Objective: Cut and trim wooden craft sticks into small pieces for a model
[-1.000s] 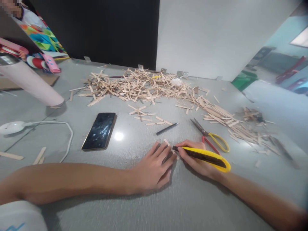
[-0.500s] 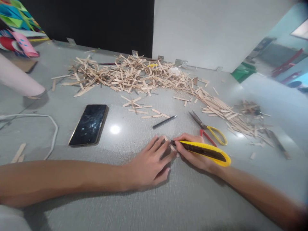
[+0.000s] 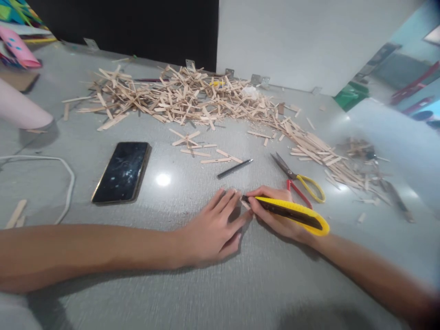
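Note:
My right hand (image 3: 273,213) is closed around a yellow utility knife (image 3: 295,213), with its handle pointing back to the right. The knife's dark front end meets a small wooden stick (image 3: 245,205) on the table, mostly hidden between my hands. My left hand (image 3: 215,229) lies palm down with bent, partly spread fingers, its fingertips holding the stick against the tabletop. Just beyond the hands lies a dark pen-like tool (image 3: 234,169). Scissors (image 3: 298,178) with one yellow and one red handle rest open beside my right hand.
A heap of wooden sticks (image 3: 178,98) stretches along the black and white panels (image 3: 275,41) at the back. At left are a phone (image 3: 122,172), a white cable (image 3: 70,183) and a pale pink roll (image 3: 24,107). A grey blade-like tool (image 3: 398,201) lies at far right.
The view has shifted slightly, so most of the table's things appear a little higher. Both hands keep almost the same pose, and the knife tip sits marginally further left.

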{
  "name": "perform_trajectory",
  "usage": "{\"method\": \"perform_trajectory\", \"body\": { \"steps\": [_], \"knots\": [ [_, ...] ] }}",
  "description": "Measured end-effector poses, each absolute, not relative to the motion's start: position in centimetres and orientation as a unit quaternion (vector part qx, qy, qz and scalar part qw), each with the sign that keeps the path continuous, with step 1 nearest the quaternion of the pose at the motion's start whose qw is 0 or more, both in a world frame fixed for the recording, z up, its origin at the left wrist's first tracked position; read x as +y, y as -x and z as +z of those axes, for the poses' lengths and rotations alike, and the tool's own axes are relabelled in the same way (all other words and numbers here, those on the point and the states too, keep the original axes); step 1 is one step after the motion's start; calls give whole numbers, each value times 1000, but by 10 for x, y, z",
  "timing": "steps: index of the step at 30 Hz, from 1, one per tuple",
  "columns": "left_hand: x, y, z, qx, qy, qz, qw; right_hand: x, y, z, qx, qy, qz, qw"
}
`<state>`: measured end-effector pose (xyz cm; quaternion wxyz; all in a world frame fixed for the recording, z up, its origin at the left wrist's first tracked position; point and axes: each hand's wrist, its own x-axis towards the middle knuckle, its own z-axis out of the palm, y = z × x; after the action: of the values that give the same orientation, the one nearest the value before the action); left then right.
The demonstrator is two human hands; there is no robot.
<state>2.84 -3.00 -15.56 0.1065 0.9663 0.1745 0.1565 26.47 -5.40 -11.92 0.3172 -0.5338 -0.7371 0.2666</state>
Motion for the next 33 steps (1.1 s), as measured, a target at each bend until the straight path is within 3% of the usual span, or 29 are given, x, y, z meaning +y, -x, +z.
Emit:
{"method": "perform_trajectory", "body": {
  "steps": [21,33],
  "knots": [
    [-26,-30,-154,164,-973,123,109,-52,-261,-123,-774,500,238,305],
    [-24,-31,-144,154,-984,70,52,-52,-260,-121,-772,498,253,304]
  ]
}}
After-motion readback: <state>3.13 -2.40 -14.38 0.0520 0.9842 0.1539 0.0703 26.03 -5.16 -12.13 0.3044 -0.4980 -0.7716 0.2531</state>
